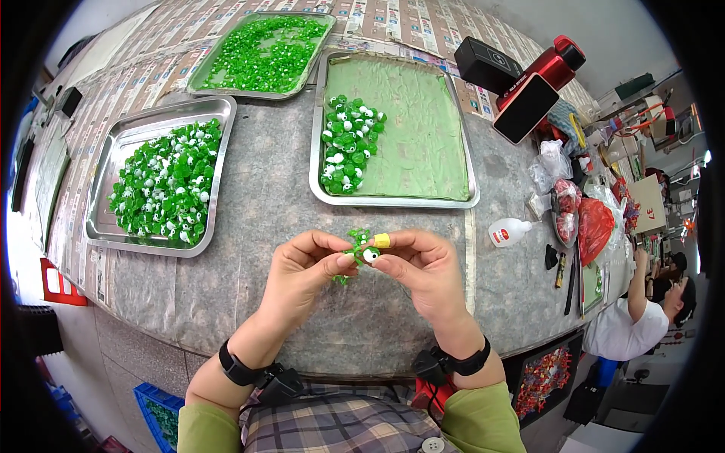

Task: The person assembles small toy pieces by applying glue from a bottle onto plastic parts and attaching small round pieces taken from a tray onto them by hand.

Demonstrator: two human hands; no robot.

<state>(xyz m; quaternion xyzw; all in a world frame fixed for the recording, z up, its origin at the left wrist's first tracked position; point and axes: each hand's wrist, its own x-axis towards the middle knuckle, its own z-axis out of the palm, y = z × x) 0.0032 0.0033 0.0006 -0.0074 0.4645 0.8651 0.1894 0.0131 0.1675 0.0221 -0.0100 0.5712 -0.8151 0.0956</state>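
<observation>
The fingers of the left hand and the right hand are closed in a pinch on a small green piece with a white eye, held between them above the near part of the desk; a yellow wrap circles a right fingertip. A mottled grey sheet covers the desk there, giving way to patterned paper at the far side. Ahead sits a green-lined tray with finished-looking eyed pieces along its left; two more metal trays of green parts stand leftward. To the right lie a white bottle, a phone and a red bag. Beyond, a person in white sits at the room's right; a blue crate rests on the floor, lower left.
</observation>
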